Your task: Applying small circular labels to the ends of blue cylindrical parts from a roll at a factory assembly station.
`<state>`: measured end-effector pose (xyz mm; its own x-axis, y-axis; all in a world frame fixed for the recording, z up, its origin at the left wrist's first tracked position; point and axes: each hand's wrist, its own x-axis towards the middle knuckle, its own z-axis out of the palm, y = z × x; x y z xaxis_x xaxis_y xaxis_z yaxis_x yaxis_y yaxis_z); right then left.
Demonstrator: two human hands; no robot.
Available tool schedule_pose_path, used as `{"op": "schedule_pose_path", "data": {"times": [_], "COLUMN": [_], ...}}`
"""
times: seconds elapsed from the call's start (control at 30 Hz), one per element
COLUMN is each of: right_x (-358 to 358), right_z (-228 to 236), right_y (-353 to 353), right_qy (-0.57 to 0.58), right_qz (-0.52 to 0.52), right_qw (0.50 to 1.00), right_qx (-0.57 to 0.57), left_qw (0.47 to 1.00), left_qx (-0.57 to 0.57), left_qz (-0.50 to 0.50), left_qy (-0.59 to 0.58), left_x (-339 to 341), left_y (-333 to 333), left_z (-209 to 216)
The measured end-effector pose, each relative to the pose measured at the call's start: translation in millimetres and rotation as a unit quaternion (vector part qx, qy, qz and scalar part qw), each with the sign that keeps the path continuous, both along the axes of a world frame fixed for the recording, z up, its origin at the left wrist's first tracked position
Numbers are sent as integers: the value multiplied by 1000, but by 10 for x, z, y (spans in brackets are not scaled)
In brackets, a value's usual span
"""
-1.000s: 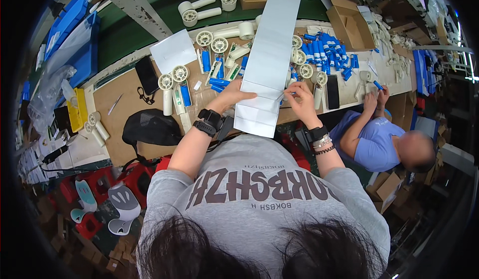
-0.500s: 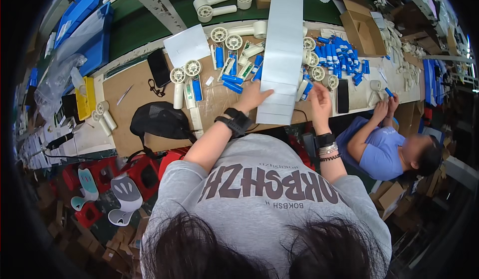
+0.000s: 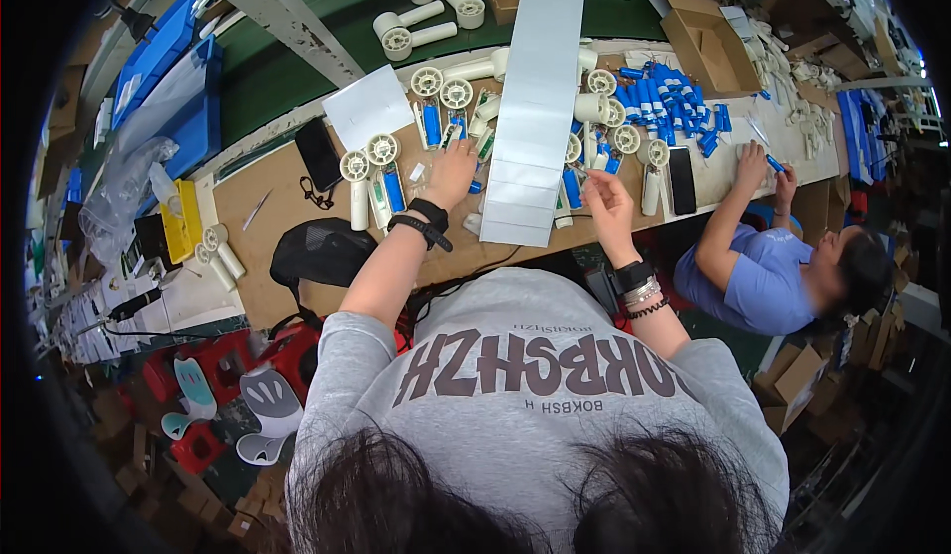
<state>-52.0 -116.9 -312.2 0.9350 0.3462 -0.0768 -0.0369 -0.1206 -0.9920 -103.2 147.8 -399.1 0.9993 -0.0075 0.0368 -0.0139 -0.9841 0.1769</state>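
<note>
My left hand (image 3: 452, 174) reaches over the bench with its fingers stretched toward fan housings holding blue battery cells (image 3: 432, 124). Its fingertips meet the parts there; nothing shows gripped. Just right of a long grey-white strip (image 3: 536, 89), my right hand (image 3: 608, 207) is raised, palm partly up. Its thumb and forefinger come together, and anything between them is too small to make out. Beside those fingertips lie another blue cell (image 3: 572, 189) and cream round-headed fan housings (image 3: 625, 139). The strip lies lengthwise between my hands and covers some parts.
Blue cells (image 3: 666, 100) lie piled to the right, near an open cardboard box (image 3: 709, 49). A dark phone (image 3: 682, 180) is closer to me. At left are another phone (image 3: 318, 155), a paper sheet (image 3: 368, 106) and a black cap (image 3: 322, 252). A co-worker (image 3: 753, 267) sits right.
My left hand has left the strip and moved left and farther out to the fan parts. My right hand's fingers have drawn together. The co-worker's hands have parted.
</note>
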Motion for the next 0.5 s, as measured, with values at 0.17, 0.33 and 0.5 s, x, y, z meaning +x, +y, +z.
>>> {"op": "schedule_pose_path", "data": {"times": [0.17,0.33,0.5], "right_x": [-17,-100,-210], "right_z": [90,328,728], "right_y": [55,297,685], "right_qy": [6,-51,-38], "right_qz": [0,27,93], "right_qw": [1000,998,993], "right_qx": [20,10,56], "left_qw": [925,412,406], "left_qx": [-345,-896,-910], "left_qz": [161,167,83], "left_qy": [-13,-15,5], "left_x": [-69,-137,-104], "left_y": [117,20,-128], "left_z": [185,726,1351]}}
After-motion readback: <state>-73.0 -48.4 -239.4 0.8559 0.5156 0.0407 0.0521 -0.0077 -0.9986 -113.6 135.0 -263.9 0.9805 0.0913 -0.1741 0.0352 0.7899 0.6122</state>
